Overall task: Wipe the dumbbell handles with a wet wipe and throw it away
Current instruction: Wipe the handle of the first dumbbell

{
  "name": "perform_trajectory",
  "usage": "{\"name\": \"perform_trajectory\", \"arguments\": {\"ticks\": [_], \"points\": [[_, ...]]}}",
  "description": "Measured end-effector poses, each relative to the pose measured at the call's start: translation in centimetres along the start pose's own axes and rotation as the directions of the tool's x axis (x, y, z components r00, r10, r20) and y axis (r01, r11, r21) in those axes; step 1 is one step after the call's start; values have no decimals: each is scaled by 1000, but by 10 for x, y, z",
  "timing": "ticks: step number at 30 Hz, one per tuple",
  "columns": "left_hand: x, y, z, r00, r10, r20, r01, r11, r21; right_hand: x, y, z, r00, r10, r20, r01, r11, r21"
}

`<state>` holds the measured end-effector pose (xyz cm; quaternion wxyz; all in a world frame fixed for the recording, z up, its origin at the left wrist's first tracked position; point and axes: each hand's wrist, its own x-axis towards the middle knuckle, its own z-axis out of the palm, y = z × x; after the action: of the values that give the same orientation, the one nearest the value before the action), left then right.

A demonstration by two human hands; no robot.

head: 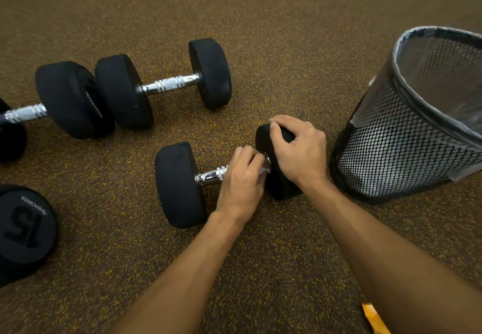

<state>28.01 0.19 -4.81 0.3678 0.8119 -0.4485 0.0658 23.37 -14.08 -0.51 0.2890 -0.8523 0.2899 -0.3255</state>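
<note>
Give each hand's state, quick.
Left hand: grips wipe on handle.
Right hand: grips dumbbell end.

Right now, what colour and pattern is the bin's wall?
The bin is black diamond-pattern mesh; the head view shows it best.

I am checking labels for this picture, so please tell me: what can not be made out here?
All in the head view:
1. Wipe: mostly hidden under the left hand; only a corner shows.
2. Handle: right half covered by that hand.
3. Bin: right side cut by the frame edge; its bottom inside is out of sight.
4. Dumbbell marked 15: cut by the left edge.
5. Orange thing: cut by the bottom edge, unidentifiable.
</note>
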Motion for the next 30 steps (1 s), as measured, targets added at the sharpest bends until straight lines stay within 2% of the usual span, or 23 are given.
{"name": "perform_trajectory", "arguments": {"ticks": [6, 10, 16, 20, 25, 27, 30], "points": [[-13, -6, -8, 998, -35, -52, 33, 999, -31, -1, 2, -1, 1000, 7, -5, -7, 1000, 8], [-3, -5, -2, 998, -63, -32, 60, 994, -90, 0, 0, 0, 1000, 9, -10, -9, 1000, 24], [-10, -9, -3, 992, -92, -92, 84, 993, -89, -3, 0, -3, 1000, 0, -9, 0, 1000, 26], [10, 9, -16, 974, -224, 42, 224, 974, -16, -3, -1, -3, 1000, 11, 1, -11, 1000, 23], [36, 16, -28, 867, -417, 272, 421, 906, 48, -3, -2, -4, 1000, 13, 2, -13, 1000, 15], [35, 15, -27, 886, -390, 250, 389, 920, 56, -2, -3, -4, 1000, 13, 5, -13, 1000, 12], [20, 14, -21, 958, -262, 115, 267, 963, -33, -3, -2, -4, 1000, 11, -1, -11, 1000, 13]]}}
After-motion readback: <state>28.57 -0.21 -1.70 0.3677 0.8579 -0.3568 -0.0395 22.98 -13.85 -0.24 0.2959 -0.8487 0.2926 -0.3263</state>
